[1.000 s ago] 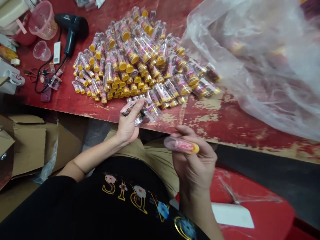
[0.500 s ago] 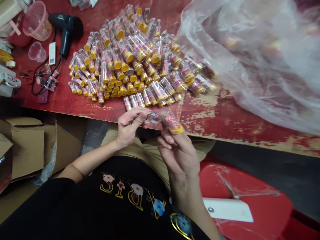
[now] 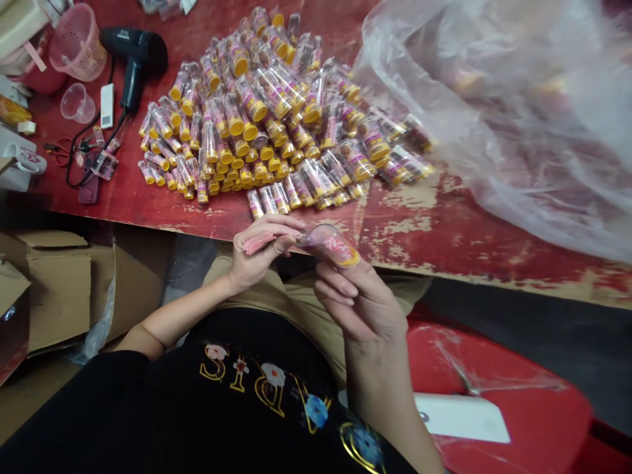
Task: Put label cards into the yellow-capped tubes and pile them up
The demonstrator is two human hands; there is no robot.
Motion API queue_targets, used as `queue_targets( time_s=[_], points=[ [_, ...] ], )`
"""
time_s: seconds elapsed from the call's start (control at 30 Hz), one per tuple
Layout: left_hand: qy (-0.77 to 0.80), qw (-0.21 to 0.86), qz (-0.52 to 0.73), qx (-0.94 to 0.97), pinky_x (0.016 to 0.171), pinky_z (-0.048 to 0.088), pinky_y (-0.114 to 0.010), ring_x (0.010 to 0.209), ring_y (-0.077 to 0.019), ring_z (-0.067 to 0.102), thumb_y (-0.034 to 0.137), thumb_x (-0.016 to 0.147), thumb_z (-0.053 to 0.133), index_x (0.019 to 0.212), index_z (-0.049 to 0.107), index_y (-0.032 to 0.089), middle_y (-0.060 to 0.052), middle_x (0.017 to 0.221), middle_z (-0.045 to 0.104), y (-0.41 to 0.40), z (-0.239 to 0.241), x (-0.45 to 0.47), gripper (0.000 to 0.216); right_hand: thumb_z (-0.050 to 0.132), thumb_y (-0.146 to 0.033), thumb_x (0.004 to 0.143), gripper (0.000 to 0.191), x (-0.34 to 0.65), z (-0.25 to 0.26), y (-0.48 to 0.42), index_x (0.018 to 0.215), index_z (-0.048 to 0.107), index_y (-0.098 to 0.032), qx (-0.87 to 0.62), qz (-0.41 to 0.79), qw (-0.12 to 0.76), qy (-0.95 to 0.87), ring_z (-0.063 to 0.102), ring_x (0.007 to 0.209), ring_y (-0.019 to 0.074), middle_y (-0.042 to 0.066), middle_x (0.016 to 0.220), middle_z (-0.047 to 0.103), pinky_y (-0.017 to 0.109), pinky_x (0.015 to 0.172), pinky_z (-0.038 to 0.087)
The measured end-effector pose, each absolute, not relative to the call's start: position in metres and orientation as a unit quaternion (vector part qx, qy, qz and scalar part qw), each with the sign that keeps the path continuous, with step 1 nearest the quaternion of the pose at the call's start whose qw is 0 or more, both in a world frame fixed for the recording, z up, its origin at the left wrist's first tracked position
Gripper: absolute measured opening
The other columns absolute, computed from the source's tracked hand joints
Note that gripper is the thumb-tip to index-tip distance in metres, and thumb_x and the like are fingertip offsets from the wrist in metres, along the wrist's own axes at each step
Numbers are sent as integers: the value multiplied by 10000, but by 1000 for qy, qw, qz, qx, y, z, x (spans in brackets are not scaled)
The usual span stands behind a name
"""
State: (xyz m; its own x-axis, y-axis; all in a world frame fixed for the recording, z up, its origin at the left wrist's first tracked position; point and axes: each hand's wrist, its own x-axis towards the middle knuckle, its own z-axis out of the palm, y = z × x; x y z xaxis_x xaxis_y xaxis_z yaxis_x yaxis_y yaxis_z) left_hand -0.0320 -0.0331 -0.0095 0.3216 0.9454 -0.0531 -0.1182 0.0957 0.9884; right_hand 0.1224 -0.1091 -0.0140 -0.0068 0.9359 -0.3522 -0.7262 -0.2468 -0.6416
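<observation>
My right hand (image 3: pixel 363 299) grips a clear tube with a yellow cap (image 3: pixel 330 243), held level just below the table's front edge. My left hand (image 3: pixel 259 250) pinches a pink label sleeve (image 3: pixel 257 244) against the tube's open end; the two hands meet there. A big heap of capped, labelled tubes (image 3: pixel 276 112) lies on the worn red table (image 3: pixel 424 224) right behind my hands, with a short row of three tubes (image 3: pixel 269 199) nearest the edge.
A large clear plastic bag (image 3: pixel 503 112) covers the table's right side. At the left stand a black hair dryer (image 3: pixel 133 56), a pink basket (image 3: pixel 76 39), a small clear cup (image 3: pixel 74 102) and a white mug (image 3: pixel 20 164). Cardboard boxes (image 3: pixel 54 283) sit below left; a red stool (image 3: pixel 498 408) at my right.
My right hand rose from my lap with the tube and met my left hand at the table edge. The loose sleeves in my left hand gave way to one pink sleeve at the tube's end.
</observation>
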Motion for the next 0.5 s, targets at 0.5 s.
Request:
queue_targets(
  time_s=[0.5],
  points=[
    [514,642,464,331,558,491,-203,695,-98,625,554,709,891,846,776,195,-15,868,739,-43,-20,-17,401,902,-375,710,276,135,-34,-128,910,805,-212,-494,597,618,-127,509,541,63,6,711,651,162,423,381]
  ],
)
